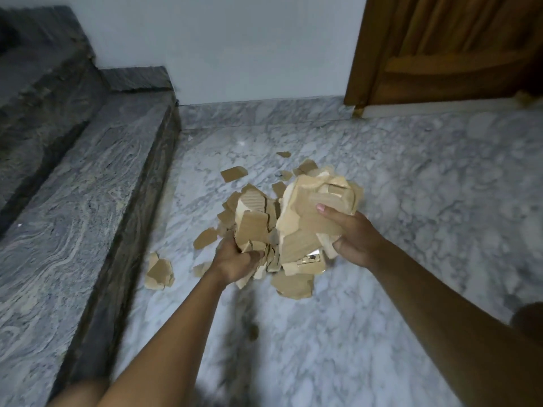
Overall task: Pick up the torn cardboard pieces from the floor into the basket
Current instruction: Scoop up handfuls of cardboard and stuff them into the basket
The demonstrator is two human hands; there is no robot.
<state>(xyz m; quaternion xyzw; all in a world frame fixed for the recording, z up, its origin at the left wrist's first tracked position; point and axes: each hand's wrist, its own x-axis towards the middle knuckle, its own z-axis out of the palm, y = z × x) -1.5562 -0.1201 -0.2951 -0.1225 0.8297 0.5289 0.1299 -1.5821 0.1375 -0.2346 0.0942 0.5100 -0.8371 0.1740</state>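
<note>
Cardboard pieces are filling both grips, left grip and right grip clutching side by side; basket showing nowhere, bearing unknown.

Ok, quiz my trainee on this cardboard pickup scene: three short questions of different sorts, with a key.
1. True or false: the right grip holds no cardboard.
2. The loose pieces left of the left grip lie nearest to: A the wooden door, B the grey stone step, C the white wall.
3. Short answer: is the basket in view?
Key: 1 false, it clutches a bundle; 2 B; 3 no.
</note>
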